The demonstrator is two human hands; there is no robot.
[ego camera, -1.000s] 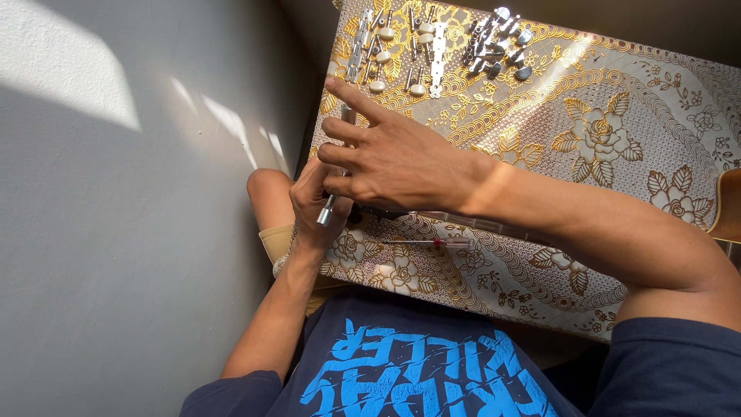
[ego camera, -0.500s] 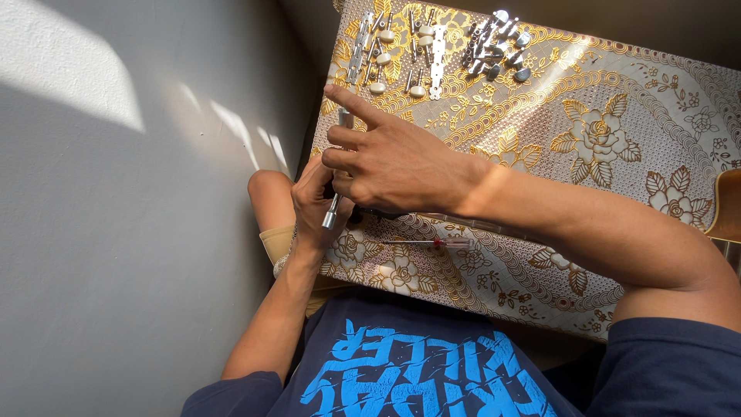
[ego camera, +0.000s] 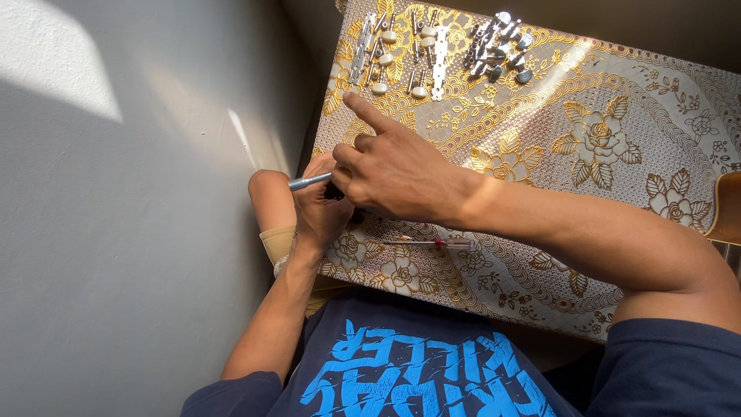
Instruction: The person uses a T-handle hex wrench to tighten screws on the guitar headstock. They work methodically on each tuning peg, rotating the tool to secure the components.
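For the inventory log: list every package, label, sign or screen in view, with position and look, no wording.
No packages, signs or screens.
Print on the dark blue T-shirt: bottom centre, bright blue block lettering, upside down to the camera.

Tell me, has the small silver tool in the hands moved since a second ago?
Yes. The silver tool pointed down along the table's left edge before; now it lies nearly level, tip sticking out left past that edge.

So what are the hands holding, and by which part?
A slim metal rod sits between the left hand and right hand, gripped at its right end; its left end juts free. Which fingers pinch it is hidden.
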